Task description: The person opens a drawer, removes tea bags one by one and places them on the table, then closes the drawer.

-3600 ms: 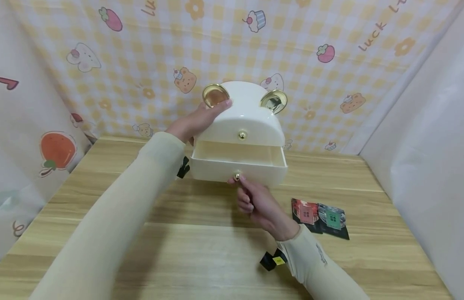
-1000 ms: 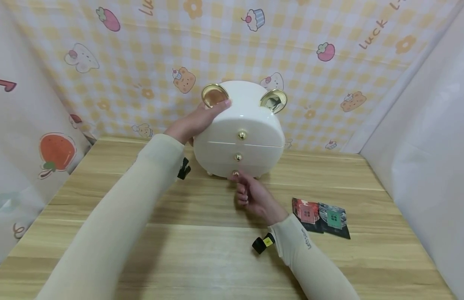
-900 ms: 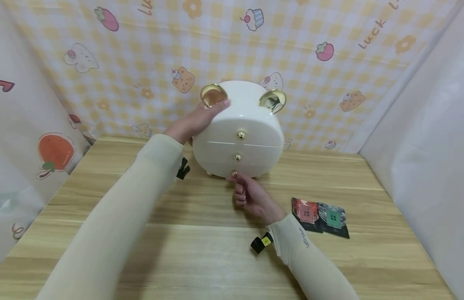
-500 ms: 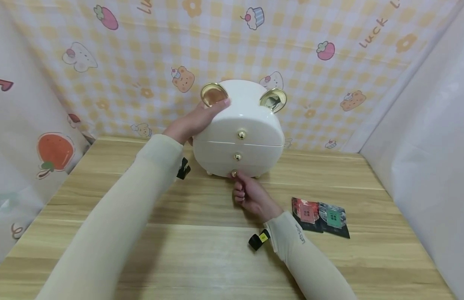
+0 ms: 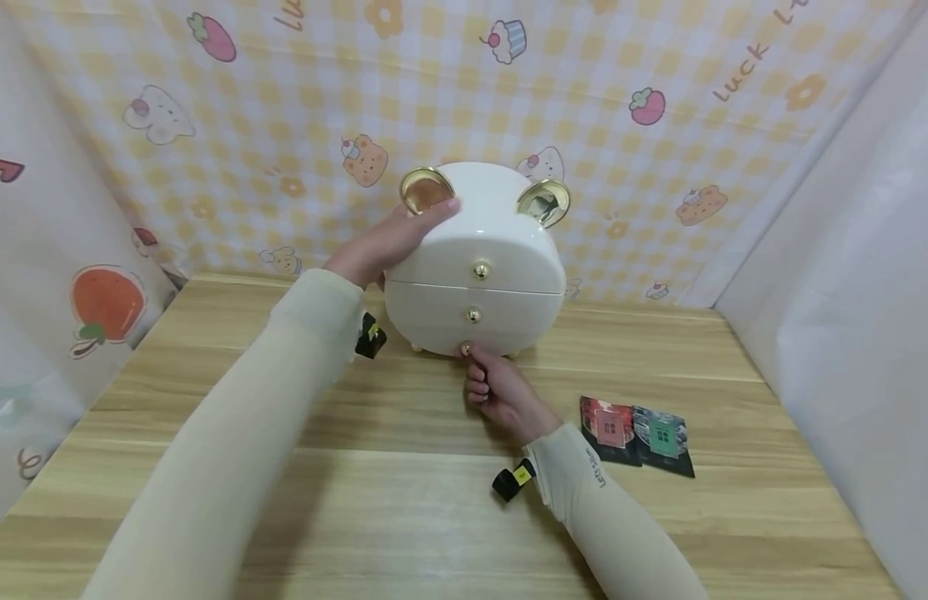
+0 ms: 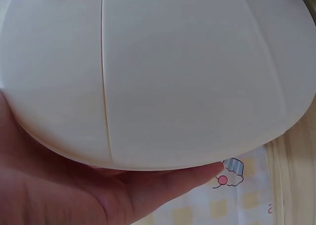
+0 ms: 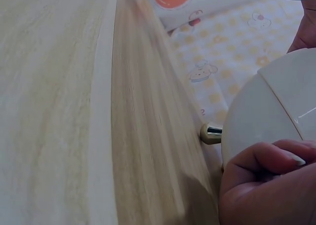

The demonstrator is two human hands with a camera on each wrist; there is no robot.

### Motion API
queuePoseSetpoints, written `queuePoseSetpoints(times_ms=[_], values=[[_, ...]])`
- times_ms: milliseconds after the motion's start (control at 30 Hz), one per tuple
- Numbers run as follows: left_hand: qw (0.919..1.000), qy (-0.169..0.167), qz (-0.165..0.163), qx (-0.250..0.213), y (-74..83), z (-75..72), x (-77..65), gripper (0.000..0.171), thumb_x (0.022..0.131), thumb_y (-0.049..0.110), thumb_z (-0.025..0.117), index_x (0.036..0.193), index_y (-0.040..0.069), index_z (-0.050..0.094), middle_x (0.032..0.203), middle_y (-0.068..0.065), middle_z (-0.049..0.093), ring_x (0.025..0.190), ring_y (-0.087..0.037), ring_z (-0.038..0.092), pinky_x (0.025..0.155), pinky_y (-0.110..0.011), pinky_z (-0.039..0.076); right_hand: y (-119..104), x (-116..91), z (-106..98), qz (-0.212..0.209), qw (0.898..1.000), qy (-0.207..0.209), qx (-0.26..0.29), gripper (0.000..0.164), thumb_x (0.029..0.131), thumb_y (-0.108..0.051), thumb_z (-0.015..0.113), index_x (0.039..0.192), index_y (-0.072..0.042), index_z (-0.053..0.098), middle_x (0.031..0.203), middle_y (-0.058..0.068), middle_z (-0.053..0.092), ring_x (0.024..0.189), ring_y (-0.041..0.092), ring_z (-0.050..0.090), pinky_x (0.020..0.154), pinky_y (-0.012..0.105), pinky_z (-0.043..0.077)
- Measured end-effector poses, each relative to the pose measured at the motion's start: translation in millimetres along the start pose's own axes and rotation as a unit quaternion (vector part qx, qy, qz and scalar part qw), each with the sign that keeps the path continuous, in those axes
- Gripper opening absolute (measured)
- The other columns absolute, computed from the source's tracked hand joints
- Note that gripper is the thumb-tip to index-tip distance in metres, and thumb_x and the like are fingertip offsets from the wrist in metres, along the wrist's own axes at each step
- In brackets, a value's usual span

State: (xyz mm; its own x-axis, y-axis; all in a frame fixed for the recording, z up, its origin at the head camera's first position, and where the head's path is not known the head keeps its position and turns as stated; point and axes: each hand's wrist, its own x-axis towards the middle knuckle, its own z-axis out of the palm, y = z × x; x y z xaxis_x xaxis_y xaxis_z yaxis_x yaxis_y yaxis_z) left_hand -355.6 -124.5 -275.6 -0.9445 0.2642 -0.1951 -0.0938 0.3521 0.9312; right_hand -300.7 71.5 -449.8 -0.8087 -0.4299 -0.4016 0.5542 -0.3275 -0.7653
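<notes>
A glossy white drawer box (image 5: 426,312) with gold bear-like ears stands at the back of the table, its drawer fronts flush. Three gold knobs run down its front. My left hand (image 5: 392,243) grips its upper left side, the thumb on the front below the left ear (image 5: 426,192). In the left wrist view the fingers of that hand (image 6: 168,188) reach along the box's side. My right hand (image 5: 504,400) pinches the bottom knob (image 5: 466,348) between thumb and index finger, the other fingers curled. In the right wrist view this hand (image 7: 271,180) overlaps the lower front, near a gold foot (image 7: 211,133).
Two dark packets, one with a red label (image 5: 609,427) and one with a green label (image 5: 663,437), lie on the wooden table (image 5: 403,517) right of my right hand. A checked cloth (image 5: 283,108) hangs close behind the box. White sheets stand at both sides.
The drawer below the top one, pulled out 3.6 s ago, is now flush. My right hand has moved from its knob to the bottom knob. The left hand keeps its place.
</notes>
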Motion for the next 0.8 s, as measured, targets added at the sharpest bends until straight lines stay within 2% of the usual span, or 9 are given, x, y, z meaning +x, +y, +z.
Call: queuePoseSetpoints(times_ms=[200,433,633,800], values=[[1.0,-0.001,0.003,0.005,0.4,-1.2,-2.7,0.069,0.086,0.072,0.044,0.142,0.033,0.039,0.113,-0.011,0.063,0.098,-0.028,0.066,0.076,-0.043,0.055,2.4,-1.4,2.1,-0.006,1.0,0.008,0.008,0.022,0.103,-0.028,0.041,0.107,-0.009,0.05,0.057,-0.009,0.029,0.045,0.001,0.027,0.043,0.015,0.019],[0.9999,0.011,0.007,0.003,-2.2,-0.8,-0.7,0.075,0.088,0.07,0.043,0.151,0.039,0.019,0.116,-0.011,0.059,0.101,-0.029,0.063,0.078,-0.043,0.054,6.1,-1.4,1.9,-0.015,1.0,0.012,0.006,0.022,0.102,-0.028,0.043,0.107,-0.008,0.051,0.058,-0.009,0.029,0.046,0.001,0.028,0.044,0.015,0.019],[0.9998,0.015,0.01,-0.004,-5.5,0.5,0.7,0.075,0.086,0.072,0.044,0.151,0.043,0.019,0.116,-0.011,0.059,0.101,-0.029,0.063,0.078,-0.044,0.054,5.8,-2.1,2.6,-0.011,1.0,0.019,-0.004,0.022,0.102,-0.028,0.043,0.106,-0.008,0.051,0.058,-0.009,0.029,0.045,0.001,0.028,0.044,0.016,0.02],[0.9998,0.016,0.01,-0.006,-6.9,0.5,4.5,0.076,0.083,0.075,0.046,0.149,0.048,0.02,0.117,-0.01,0.059,0.103,-0.029,0.063,0.079,-0.044,0.053,4.3,-1.8,3.8,-0.023,0.998,0.032,-0.04,0.027,0.1,-0.031,0.047,0.106,-0.005,0.053,0.058,-0.007,0.031,0.046,0.003,0.027,0.045,0.018,0.02]])
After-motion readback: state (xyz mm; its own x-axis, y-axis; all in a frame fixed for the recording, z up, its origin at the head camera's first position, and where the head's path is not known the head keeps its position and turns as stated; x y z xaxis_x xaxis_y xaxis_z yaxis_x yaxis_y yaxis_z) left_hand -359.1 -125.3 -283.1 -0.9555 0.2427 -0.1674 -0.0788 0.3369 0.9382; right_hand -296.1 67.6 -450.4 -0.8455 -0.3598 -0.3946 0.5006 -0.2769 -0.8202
